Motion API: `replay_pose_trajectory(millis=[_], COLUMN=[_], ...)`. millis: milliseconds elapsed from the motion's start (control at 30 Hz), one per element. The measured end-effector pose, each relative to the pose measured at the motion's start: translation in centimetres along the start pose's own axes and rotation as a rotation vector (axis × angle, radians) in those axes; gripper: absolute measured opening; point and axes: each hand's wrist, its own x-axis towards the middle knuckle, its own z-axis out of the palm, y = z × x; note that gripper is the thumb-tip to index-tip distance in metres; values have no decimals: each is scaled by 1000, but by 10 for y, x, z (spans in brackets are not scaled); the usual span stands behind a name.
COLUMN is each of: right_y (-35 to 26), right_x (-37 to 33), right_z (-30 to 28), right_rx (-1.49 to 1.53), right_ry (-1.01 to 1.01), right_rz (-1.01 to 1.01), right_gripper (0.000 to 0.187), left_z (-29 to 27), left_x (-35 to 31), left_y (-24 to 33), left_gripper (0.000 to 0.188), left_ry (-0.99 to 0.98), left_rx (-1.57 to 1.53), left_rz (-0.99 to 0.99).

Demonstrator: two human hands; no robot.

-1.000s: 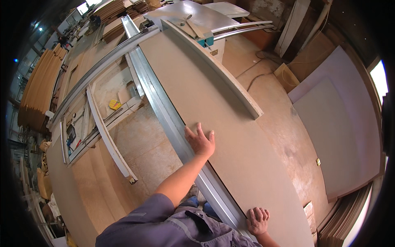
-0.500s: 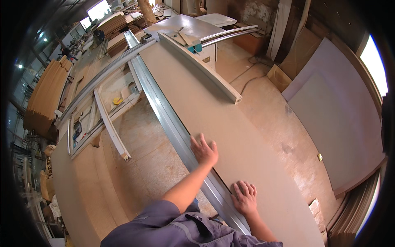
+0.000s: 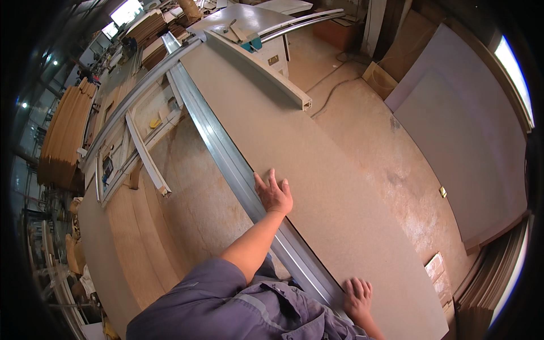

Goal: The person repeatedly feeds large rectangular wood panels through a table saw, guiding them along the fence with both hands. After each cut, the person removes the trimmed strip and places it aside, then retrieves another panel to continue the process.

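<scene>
A long, flat beige-brown board [image 3: 323, 187] stretches from the far left of centre down to the lower right. My left hand [image 3: 275, 195] rests on it beside its left edge, fingers spread and pointing away. Lower down, my right hand [image 3: 357, 297] lies on the board near the same edge, its fingers slightly bent. Along that edge runs a silver metal rail table [image 3: 212, 136], with a narrow dark gap beside the board. A straight pale bar [image 3: 258, 68] sits across the far part of the board.
A pale arm [image 3: 146, 153] juts from the frame at left. Beyond the board stands a grey machine table [image 3: 243, 18]. Large panels [image 3: 470, 130] lean at right, above stacked sheets [image 3: 493, 277]. A wood stack [image 3: 65, 133] stands far left; a cable [image 3: 331, 93] crosses the floor.
My right hand has moved down and right along the board, away from my left hand. My left hand stays on the board. The view has shifted, showing the board's near corner.
</scene>
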Motion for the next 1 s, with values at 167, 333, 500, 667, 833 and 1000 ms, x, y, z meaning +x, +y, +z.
replay_pose_trajectory(millis=[167,333,500,667,833,1000], right_y=[17,24,24,18,12,13], right_x=[-45,-48,-47,-40,-34,-35], right_z=[-11,5,18,12,4,8], right_rx=[-86,-207,-172,-97,-65,-46], right_ry=[-36,-34,22,-34,-65,-105], right_rz=[-16,-62,-70,-40,-35,-5], right_gripper=[57,57,57,56,58,54], left_z=[-3,-8,3,9,7,8], left_x=[2,2,7,10,11,14], left_y=[0,1,-6,-16,-12,-21], left_gripper=[61,63,62,60,60,61], left_ry=[10,11,54,119,76,100], left_rx=[10,-23,-25,-3,3,24], left_rz=[27,6,23,59,33,38])
